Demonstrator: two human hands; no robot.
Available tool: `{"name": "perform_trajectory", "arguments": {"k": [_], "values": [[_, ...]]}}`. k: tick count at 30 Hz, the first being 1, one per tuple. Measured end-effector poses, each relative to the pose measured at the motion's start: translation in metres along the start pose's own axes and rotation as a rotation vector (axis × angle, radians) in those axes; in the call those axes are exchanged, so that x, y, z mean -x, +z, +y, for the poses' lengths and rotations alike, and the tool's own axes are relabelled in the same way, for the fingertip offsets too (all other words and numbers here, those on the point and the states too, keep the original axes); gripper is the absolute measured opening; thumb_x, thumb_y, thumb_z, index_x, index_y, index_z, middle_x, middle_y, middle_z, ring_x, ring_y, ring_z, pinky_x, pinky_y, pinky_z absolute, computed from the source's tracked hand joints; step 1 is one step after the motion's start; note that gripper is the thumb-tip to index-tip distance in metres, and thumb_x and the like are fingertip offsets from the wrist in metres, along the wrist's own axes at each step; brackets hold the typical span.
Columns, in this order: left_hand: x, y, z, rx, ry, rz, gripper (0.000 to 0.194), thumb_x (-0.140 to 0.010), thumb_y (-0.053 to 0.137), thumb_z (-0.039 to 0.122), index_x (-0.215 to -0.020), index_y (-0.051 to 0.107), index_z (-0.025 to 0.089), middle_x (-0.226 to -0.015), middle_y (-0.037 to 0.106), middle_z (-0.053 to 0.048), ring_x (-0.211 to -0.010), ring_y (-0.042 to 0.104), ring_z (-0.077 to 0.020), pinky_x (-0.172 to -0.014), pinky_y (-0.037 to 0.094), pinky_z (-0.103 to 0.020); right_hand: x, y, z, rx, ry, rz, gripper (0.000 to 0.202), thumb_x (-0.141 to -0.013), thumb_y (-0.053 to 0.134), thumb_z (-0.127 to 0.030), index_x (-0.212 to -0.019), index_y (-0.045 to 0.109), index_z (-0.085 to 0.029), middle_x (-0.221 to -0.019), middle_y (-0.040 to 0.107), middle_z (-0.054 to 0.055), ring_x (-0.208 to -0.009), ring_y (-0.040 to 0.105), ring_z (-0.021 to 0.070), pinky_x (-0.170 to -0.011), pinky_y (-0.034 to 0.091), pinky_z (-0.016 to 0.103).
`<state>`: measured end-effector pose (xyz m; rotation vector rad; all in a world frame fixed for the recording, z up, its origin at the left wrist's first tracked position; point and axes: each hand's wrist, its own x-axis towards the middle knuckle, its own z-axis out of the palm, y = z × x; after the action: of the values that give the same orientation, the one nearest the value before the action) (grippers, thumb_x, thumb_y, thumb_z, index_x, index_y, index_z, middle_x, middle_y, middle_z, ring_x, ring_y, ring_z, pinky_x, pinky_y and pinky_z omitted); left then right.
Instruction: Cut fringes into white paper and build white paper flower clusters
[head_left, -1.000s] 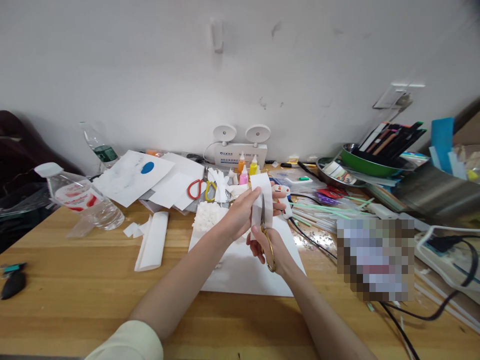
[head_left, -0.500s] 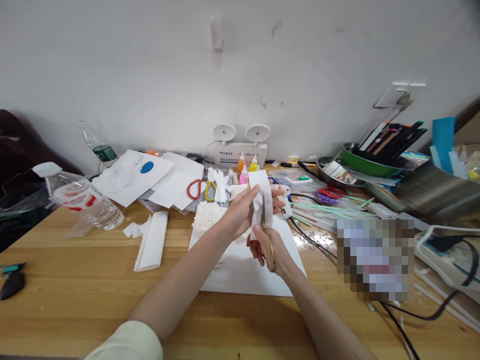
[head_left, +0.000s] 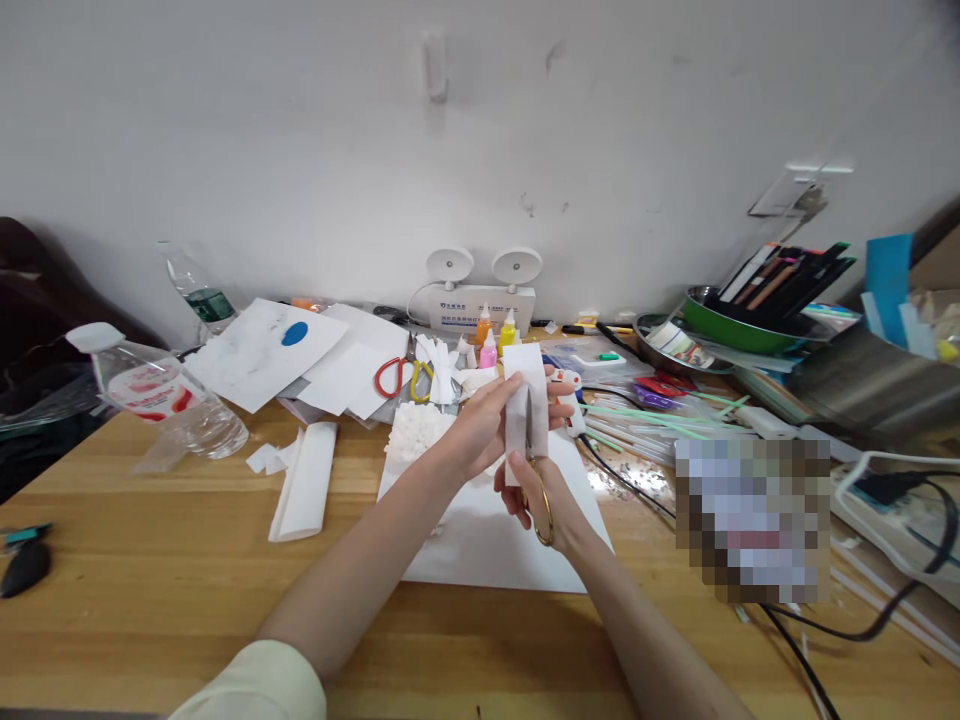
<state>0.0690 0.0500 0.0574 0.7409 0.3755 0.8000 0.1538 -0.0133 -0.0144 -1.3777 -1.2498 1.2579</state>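
Note:
My left hand (head_left: 484,425) pinches a white paper strip (head_left: 524,368) between thumb and fingers, with other fingers spread behind it. A slit runs up the strip from its lower end, parting it into two lengths. My right hand (head_left: 551,500) grips gold-handled scissors (head_left: 546,515), whose blades lie in the slit, partly hidden by the paper. Below both hands lies a white sheet (head_left: 495,550) on the wooden table (head_left: 187,600). A heap of small white pieces (head_left: 412,432) rests on the sheet's far left part.
A folded paper (head_left: 306,485) and a water bottle (head_left: 172,400) are to the left. Red-and-yellow-handled scissors (head_left: 390,378) and small paint bottles (head_left: 487,350) stand behind. A glue gun (head_left: 566,385), straws (head_left: 637,420) and a green bowl (head_left: 739,325) with pens are on the right.
The slit paper strip has flattened and straightened; its left length, curled before, now hangs beside the right one. Both hands stay nearly in place.

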Motion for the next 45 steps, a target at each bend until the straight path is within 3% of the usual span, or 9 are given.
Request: {"name": "perform_trajectory", "arguments": {"k": [12, 28, 36, 45], "values": [[0.0005, -0.0001, 0.0013, -0.032, 0.006, 0.004, 0.037, -0.088, 0.037, 0.023, -0.121, 0.05, 0.009, -0.102, 0.066, -0.015, -0.087, 0.065, -0.0226, -0.086, 0.047, -0.039, 0.0018, 0.0009, -0.0015, 0.013, 0.008, 0.007, 0.065, -0.069, 0.029, -0.077, -0.058, 0.047, -0.016, -0.038, 0.045, -0.001, -0.025, 0.034, 0.0059, -0.027, 0.022, 0.02], [-0.0006, -0.0038, 0.0009, -0.041, 0.033, -0.023, 0.037, -0.089, 0.035, 0.026, -0.119, 0.05, 0.011, -0.105, 0.065, -0.016, -0.091, 0.064, -0.0252, -0.09, 0.042, -0.043, -0.0015, 0.0022, 0.0023, -0.076, 0.061, 0.006, 0.066, -0.06, 0.037, -0.081, -0.05, 0.046, -0.016, -0.032, 0.044, -0.001, -0.02, 0.033, 0.0061, -0.024, 0.019, 0.018], [0.0, -0.0018, 0.0001, -0.058, 0.041, -0.004, 0.037, -0.088, 0.037, 0.025, -0.12, 0.051, 0.012, -0.105, 0.065, -0.015, -0.096, 0.062, -0.0252, -0.09, 0.042, -0.042, 0.0015, 0.0007, -0.0021, -0.042, 0.054, -0.058, 0.071, -0.063, 0.026, -0.083, -0.054, 0.047, -0.016, -0.036, 0.045, -0.001, -0.022, 0.034, 0.0066, -0.024, 0.019, 0.019], [-0.0012, -0.0062, -0.0033, -0.185, 0.036, -0.051, 0.034, -0.086, 0.041, 0.029, -0.106, 0.062, 0.011, -0.1, 0.067, -0.014, -0.097, 0.061, -0.0247, -0.087, 0.043, -0.036, 0.0014, -0.0068, -0.0022, 0.017, -0.079, -0.067, 0.066, -0.074, 0.022, -0.075, -0.055, 0.045, -0.016, -0.041, 0.042, -0.003, -0.029, 0.034, 0.0061, -0.031, 0.024, 0.02]]}}
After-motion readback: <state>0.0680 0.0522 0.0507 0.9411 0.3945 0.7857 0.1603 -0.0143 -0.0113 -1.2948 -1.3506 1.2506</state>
